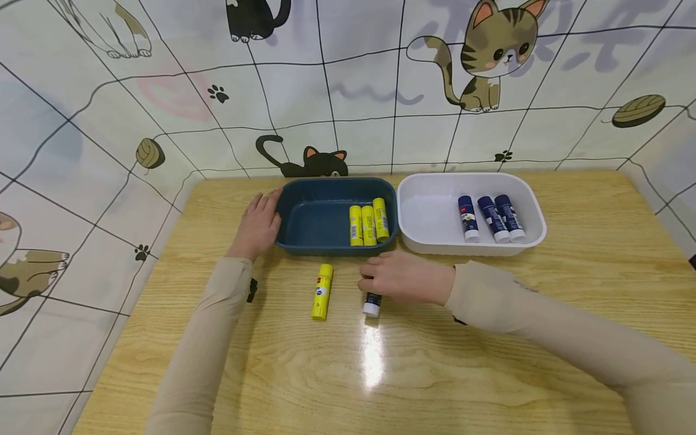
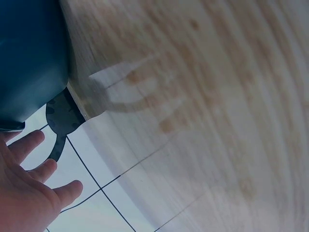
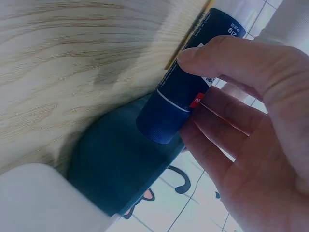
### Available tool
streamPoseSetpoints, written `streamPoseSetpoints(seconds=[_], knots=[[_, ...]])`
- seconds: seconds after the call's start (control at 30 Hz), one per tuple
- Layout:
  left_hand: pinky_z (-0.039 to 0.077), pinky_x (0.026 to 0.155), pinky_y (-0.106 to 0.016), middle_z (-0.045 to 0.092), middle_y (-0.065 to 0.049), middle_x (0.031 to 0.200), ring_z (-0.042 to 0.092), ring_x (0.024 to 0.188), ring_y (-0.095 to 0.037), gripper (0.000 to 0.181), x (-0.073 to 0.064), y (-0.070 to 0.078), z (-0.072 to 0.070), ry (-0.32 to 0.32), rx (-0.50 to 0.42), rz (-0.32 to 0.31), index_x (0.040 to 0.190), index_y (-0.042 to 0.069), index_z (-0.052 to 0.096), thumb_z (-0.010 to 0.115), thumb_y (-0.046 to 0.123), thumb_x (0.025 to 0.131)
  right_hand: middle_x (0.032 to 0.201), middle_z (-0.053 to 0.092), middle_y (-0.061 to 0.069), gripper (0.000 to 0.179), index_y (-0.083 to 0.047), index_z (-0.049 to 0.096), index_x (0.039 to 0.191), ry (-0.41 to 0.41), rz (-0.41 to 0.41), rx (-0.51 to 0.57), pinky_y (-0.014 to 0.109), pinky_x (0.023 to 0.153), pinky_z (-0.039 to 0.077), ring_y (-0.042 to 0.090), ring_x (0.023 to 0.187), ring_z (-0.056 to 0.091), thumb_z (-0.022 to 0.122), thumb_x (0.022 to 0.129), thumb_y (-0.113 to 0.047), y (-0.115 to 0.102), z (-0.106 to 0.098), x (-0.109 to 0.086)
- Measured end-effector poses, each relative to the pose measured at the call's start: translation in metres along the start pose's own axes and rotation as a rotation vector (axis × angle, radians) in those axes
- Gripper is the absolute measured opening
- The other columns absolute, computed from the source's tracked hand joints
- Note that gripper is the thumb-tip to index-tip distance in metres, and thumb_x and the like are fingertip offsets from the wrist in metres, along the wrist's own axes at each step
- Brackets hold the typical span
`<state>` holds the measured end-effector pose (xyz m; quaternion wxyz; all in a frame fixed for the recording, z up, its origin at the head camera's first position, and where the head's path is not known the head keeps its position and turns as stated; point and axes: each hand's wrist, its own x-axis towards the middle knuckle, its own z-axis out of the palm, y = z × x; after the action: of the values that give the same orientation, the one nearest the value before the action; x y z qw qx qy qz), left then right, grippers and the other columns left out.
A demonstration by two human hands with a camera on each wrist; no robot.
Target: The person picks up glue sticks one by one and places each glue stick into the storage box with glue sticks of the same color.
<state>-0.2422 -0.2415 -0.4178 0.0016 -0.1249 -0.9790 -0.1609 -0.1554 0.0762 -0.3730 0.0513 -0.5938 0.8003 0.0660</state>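
Note:
My right hand (image 1: 408, 278) pinches a navy glue stick (image 3: 176, 89) with a white base, between the thumb and the fingers. In the head view the hand covers most of this stick, and its white end (image 1: 372, 310) points toward me. My left hand (image 1: 258, 225) rests at the left end of a dark blue bin (image 1: 312, 225), its fingers (image 2: 31, 145) extended in the left wrist view. A yellow glue stick (image 1: 322, 293) lies on the table between the two hands.
Several yellow glue sticks (image 1: 368, 225) lie in the right part of the blue bin. Beside it stands a white bin (image 1: 426, 211) with several navy glue sticks (image 1: 493, 219). The wooden table (image 1: 304, 374) meets a cat-patterned wall covering (image 1: 370, 133) behind the bins.

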Motion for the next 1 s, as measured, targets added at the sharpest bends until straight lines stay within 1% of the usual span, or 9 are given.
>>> streamPoseSetpoints(seconds=[0.1,0.3,0.43,0.6,0.7,0.87,1.0], knots=[[0.011,0.113,-0.056,0.025,-0.017,0.155,0.011,0.143,-0.040,0.054,0.000,0.000,0.000,-0.009,0.003,-0.002,0.154,0.007,0.020,0.030,0.014,0.102,0.106,0.062,0.004,0.028,-0.012,0.067,0.111,0.016,0.000,-0.005,0.032,0.084,0.050,0.020,0.096,0.057,0.073,0.084,-0.007,0.002,0.003,-0.006],[0.011,0.113,-0.056,0.025,-0.017,0.156,0.011,0.143,-0.040,0.054,0.000,0.001,-0.001,-0.015,0.007,-0.002,0.154,0.007,0.019,0.031,0.012,0.102,0.104,0.063,0.004,0.027,-0.012,0.067,0.108,0.042,0.014,-0.011,0.032,0.079,0.051,0.019,0.092,0.058,0.075,0.083,-0.007,0.004,0.004,-0.018],[0.012,0.113,-0.056,0.026,-0.017,0.155,0.012,0.143,-0.041,0.054,0.001,0.000,0.000,-0.008,0.011,0.000,0.154,0.006,0.020,0.031,0.012,0.101,0.100,0.062,0.004,0.026,-0.011,0.067,0.104,0.074,0.013,-0.020,0.032,0.079,0.051,0.020,0.090,0.058,0.077,0.080,-0.007,0.004,0.001,-0.027],[0.012,0.113,-0.056,0.026,-0.017,0.155,0.012,0.143,-0.041,0.054,0.001,0.001,0.000,-0.009,0.016,0.010,0.154,0.006,0.019,0.031,0.012,0.102,0.103,0.062,0.006,0.028,-0.010,0.067,0.103,0.070,0.033,-0.010,0.033,0.081,0.051,0.021,0.093,0.059,0.079,0.078,-0.011,0.005,-0.004,-0.040],[0.012,0.113,-0.056,0.026,-0.017,0.155,0.012,0.143,-0.041,0.054,0.001,0.001,0.000,-0.013,0.023,0.010,0.154,0.006,0.019,0.032,0.012,0.102,0.101,0.062,0.005,0.029,-0.009,0.066,0.102,0.086,0.043,-0.015,0.033,0.079,0.052,0.020,0.090,0.058,0.080,0.077,-0.008,0.007,-0.006,-0.050],[0.012,0.113,-0.056,0.025,-0.017,0.155,0.012,0.143,-0.040,0.055,0.001,0.001,-0.002,-0.023,0.037,-0.001,0.154,0.006,0.018,0.032,0.013,0.102,0.099,0.062,0.005,0.030,-0.008,0.065,0.099,0.143,0.060,-0.022,0.034,0.075,0.053,0.020,0.089,0.059,0.078,0.074,0.002,0.012,-0.012,-0.065],[0.012,0.112,-0.057,0.025,-0.017,0.155,0.012,0.143,-0.041,0.054,0.001,0.001,-0.002,-0.026,0.040,0.002,0.154,0.005,0.018,0.031,0.014,0.102,0.102,0.063,0.007,0.033,-0.007,0.064,0.100,0.136,0.082,-0.039,0.036,0.079,0.053,0.022,0.093,0.060,0.078,0.072,0.005,0.015,-0.018,-0.074]])
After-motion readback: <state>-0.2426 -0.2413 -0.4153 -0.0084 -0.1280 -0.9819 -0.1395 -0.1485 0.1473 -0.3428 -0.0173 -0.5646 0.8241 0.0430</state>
